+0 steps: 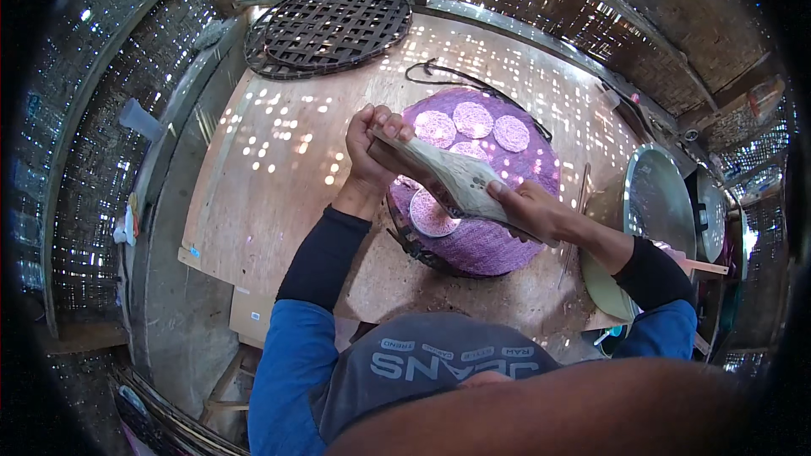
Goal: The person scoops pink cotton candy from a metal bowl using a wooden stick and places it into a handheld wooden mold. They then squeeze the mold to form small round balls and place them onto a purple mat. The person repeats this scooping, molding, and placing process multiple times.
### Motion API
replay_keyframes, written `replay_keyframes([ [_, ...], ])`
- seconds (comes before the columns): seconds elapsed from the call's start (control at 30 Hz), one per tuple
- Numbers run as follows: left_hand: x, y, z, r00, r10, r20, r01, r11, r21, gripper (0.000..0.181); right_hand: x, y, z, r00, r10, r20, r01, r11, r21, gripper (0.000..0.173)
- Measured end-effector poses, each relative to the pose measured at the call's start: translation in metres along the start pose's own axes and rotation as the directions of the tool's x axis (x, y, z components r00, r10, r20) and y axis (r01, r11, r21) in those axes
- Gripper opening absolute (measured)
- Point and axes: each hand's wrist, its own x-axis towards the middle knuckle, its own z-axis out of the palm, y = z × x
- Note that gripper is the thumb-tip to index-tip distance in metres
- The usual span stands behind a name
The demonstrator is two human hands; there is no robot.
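Observation:
Both my hands grip a long, pale, flattened bag or sheath point(462, 177), held slantwise over a round tray. My left hand point(374, 145) is closed around its upper left end; my right hand point(532, 209) clasps its lower right end with the thumb on top. Beneath it, the tray is covered with a purple cloth or mesh point(507, 250). Several round, pinkish lacy discs point(511, 133) lie on the cloth in its upper part. Under the bag's middle, a ring point(437, 212) surrounds another textured pink disc. The bag's contents are hidden.
Dark woven round trays point(336, 28) lie at the back left of the wooden tabletop point(272, 202). A dark cord point(443, 73) rests behind the purple cloth. A thin stick point(583, 187) and a large metal basin point(659, 196) are at the right. Woven bamboo walls surround the table.

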Motion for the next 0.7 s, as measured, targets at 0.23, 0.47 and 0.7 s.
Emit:
replay_keyframes([
  [0.23, 0.019, -0.001, 0.050, 0.995, -0.099, -0.002, 0.098, 0.983, 0.155, 0.061, -0.006, 0.029, 0.000, 0.990, -0.076, -0.115, 0.092, 0.986, 0.138, 0.076],
  [0.47, -0.007, 0.008, 0.050, 0.802, -0.582, 0.132, -0.131, 0.043, 0.990, 0.082, -0.027, 0.026, 0.005, 0.955, -0.252, -0.154, 0.292, 0.888, 0.356, 0.072],
  [0.7, -0.033, -0.013, 0.105, 0.985, -0.017, 0.174, -0.173, 0.040, 0.984, 0.051, 0.024, 0.034, 0.029, 0.849, -0.515, -0.121, 0.408, 0.492, 0.769, 0.058],
])
